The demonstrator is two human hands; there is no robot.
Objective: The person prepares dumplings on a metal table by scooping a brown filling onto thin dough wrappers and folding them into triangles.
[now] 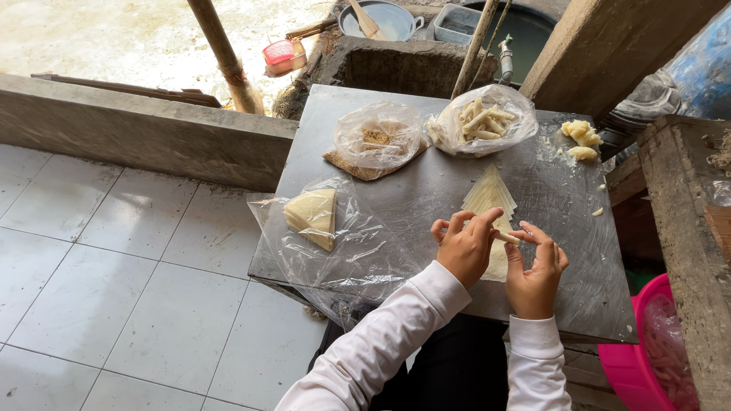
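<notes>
The left hand [464,247] and the right hand [535,268] meet over the near edge of the grey desk [563,198]. Both hands are closed in a pinch on a small pale roll [506,237], which spans the gap between them: the left thumb and forefinger grip its left end, and the right fingertips grip its right end. The roll lies roughly level, tilted slightly down toward the right hand.

Directly beyond the hands, and partly beneath them, a fanned stack of thin triangular wrappers [489,196] lies flat on the desk, its point aimed away from the person. To the left of the left hand, a folded stack of wrappers [312,217] rests on a clear plastic sheet [358,251] that overhangs the near desk edge.

Well beyond the hands, a clear bag of finished rolls [481,120] sits beside a second bag holding brown crumbs [377,141]. Beyond the right hand, toward the far right corner, lie pale yellow filling pieces [580,137]. A pink basin [647,358] stands just right of the right hand, below desk level.
</notes>
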